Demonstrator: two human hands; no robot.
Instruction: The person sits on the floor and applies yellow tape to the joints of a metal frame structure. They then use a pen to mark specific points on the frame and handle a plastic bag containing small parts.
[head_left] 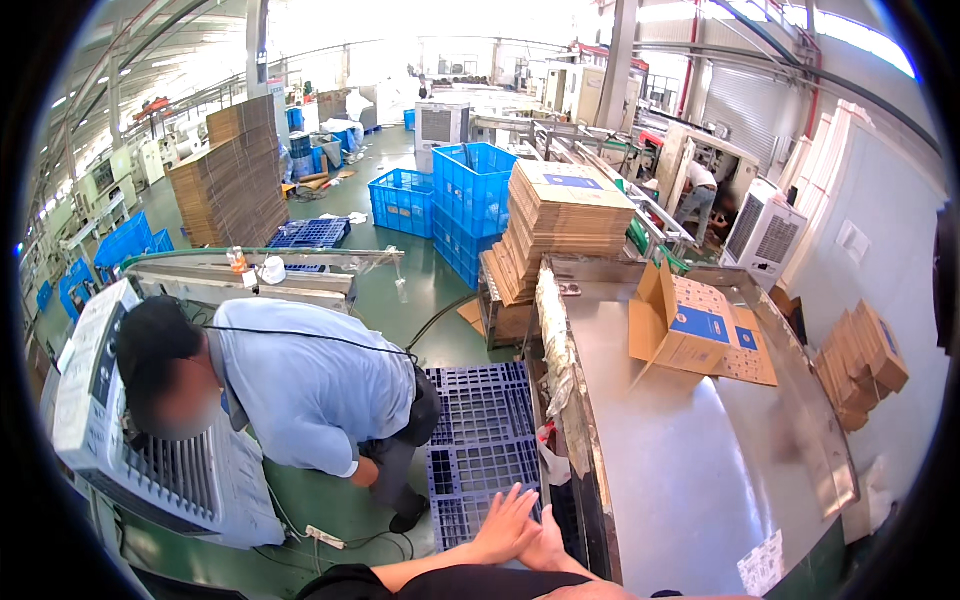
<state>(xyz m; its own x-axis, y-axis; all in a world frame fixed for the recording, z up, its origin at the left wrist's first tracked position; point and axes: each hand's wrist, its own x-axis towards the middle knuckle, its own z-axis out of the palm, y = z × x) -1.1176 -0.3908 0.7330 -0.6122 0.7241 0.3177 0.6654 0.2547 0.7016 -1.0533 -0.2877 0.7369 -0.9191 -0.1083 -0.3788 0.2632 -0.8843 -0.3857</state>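
My left hand (505, 528) and my right hand (546, 548) are together at the lower middle, just left of the metal table (650, 470). The left hand's fingers are stretched out, and it holds nothing I can see. It overlaps the right hand, whose fingers are partly hidden; what shows of it looks flat. Below and beyond them lies a blue plastic pallet (483, 420) on the floor. An open printed cardboard box (690, 330) stands on the far part of the metal table, out of reach of both hands.
At my left a person in a light blue shirt (310, 385) bends beside a white air cooler (170, 470). Cables and a power strip (325, 538) lie on the floor there. Flattened cartons (565, 215) are stacked beyond the table, with blue crates (470, 200) behind.
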